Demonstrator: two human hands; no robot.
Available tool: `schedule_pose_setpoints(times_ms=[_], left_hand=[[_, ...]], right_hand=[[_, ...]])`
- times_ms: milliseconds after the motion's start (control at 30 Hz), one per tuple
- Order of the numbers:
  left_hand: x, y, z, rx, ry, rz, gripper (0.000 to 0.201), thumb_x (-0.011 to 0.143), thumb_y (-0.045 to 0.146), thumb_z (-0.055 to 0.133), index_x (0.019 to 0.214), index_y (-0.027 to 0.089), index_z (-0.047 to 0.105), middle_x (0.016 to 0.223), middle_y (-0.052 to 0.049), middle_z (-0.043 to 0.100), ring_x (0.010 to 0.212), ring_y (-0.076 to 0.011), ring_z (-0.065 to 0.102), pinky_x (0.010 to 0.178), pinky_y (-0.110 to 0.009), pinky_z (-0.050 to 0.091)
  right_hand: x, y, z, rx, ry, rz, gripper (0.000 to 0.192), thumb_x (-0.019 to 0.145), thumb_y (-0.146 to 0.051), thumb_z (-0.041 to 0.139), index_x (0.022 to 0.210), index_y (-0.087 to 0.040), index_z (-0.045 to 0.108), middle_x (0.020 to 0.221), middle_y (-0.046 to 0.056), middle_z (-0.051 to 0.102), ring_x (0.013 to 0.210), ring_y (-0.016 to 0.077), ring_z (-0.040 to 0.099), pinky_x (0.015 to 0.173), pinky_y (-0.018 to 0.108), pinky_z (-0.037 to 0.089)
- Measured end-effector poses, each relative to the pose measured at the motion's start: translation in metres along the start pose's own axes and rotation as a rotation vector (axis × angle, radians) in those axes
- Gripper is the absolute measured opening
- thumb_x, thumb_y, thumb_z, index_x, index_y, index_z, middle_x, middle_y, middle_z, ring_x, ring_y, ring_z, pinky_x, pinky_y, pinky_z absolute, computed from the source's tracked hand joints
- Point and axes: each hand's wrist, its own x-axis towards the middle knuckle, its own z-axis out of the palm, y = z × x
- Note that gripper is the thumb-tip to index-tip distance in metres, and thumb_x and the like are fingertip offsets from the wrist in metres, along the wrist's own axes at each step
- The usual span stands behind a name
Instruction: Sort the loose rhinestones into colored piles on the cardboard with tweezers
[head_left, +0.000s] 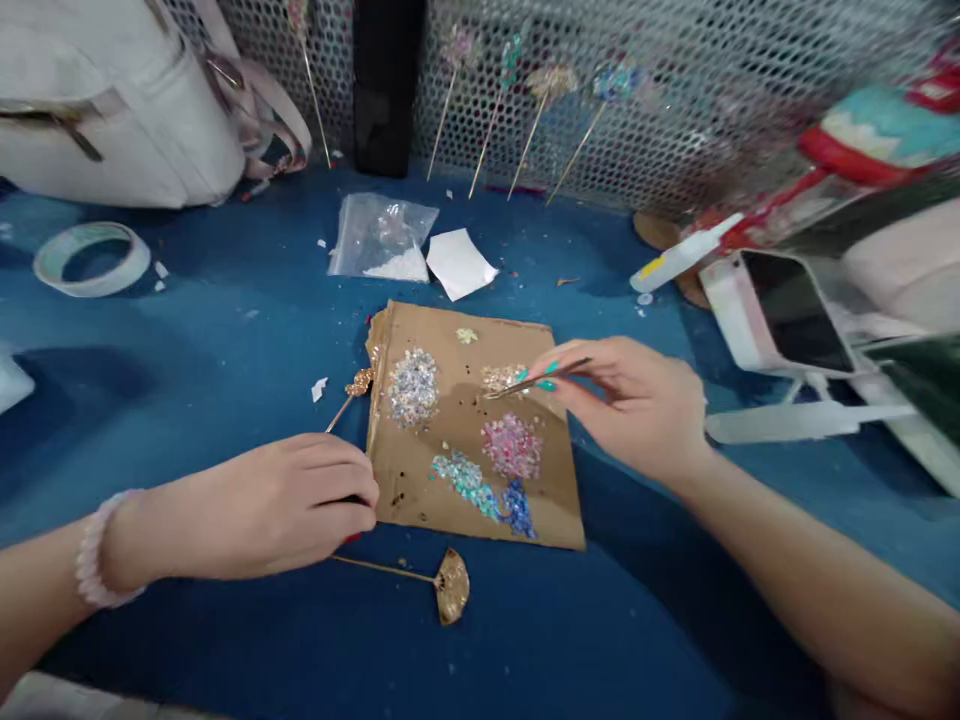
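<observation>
A brown cardboard sheet [420,480] lies on the blue table and carries small heaps of sequins: silver [412,386], gold [501,377], pink [513,446], turquoise [465,478] and blue [519,508]. My right hand [637,400] pinches thin tweezers [536,381], whose tip rests at the gold heap. My left hand [277,505] is closed around a gold hairpin stick [346,396] with a decorated head next to the cardboard's left edge. A second gold pin with a fan-shaped head [452,586] lies below my left hand.
A tape roll [91,258] sits at far left under a white bag [112,100]. A plastic pouch [381,238] and white paper [459,262] lie behind the cardboard. Several decorated pins [534,130] lean on the mesh wall. A phone on a stand [795,315] is at right.
</observation>
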Motion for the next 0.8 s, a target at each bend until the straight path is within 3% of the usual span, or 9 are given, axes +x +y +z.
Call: schedule_pose_setpoints(times_ms=[167,433,800], left_hand=[[0.003,0.001,-0.001,-0.004,0.010,-0.002,0.019,0.097,0.012,0.044,0.095,0.017,0.062,0.102,-0.005,0.067,0.099,-0.0183,0.060,0.097,-0.033,0.049],[0.003,0.000,-0.001,-0.014,0.015,-0.003,0.016,0.096,0.012,0.047,0.095,0.017,0.062,0.101,-0.005,0.067,0.097,-0.0175,0.062,0.097,-0.033,0.049],[0.004,0.002,-0.001,-0.016,0.015,-0.010,0.015,0.094,0.010,0.049,0.092,0.018,0.062,0.099,-0.004,0.067,0.096,-0.0169,0.062,0.097,-0.032,0.050]], right_hand=[[0.007,-0.002,-0.003,0.007,0.010,0.034,0.010,0.087,-0.021,0.065,0.093,-0.029,0.067,0.087,-0.001,0.075,0.076,0.0172,0.073,0.069,0.032,0.062],[0.037,0.014,0.003,0.043,0.150,0.015,0.006,0.086,-0.025,0.067,0.087,-0.027,0.062,0.088,0.001,0.074,0.082,0.0190,0.073,0.074,0.035,0.063],[0.050,0.031,0.023,0.043,0.095,0.064,0.007,0.087,-0.029,0.066,0.087,-0.024,0.061,0.087,0.002,0.072,0.082,0.0195,0.072,0.071,0.035,0.062]])
